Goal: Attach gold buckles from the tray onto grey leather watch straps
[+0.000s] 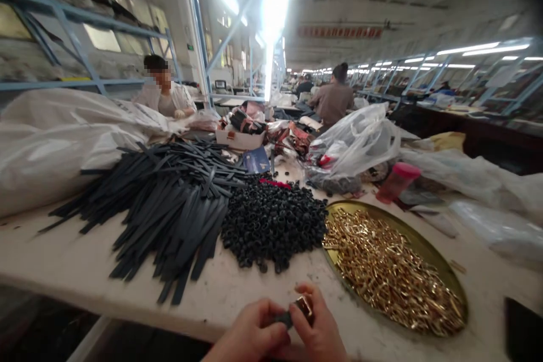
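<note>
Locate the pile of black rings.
In the head view, the pile of black rings lies mid-table, between the black strips and the gold tray.

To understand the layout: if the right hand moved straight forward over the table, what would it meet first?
Probably the right hand would meet the round tray of gold metal pieces, though depth is unclear.

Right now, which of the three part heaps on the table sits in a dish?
The shiny gold metal clips: they lie in a round brass-coloured tray at the right. The flat dark strips and small black rings lie loose on the white table.
</note>
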